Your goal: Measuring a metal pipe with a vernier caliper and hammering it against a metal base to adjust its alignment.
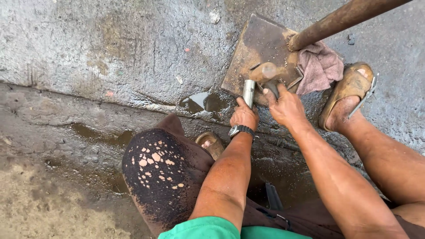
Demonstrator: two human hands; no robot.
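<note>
Here I would keep the rusty steel plate (261, 48) flat on the wet concrete floor (110, 53), with the rusty pipe (341, 20) and rag (321, 66) clear. My left hand (244, 116) grips the short metal cylinder (249, 92) upright at the plate's near edge; my right hand (287, 106) clenches the hammer (265, 73), which should fall squarely on it.
</note>
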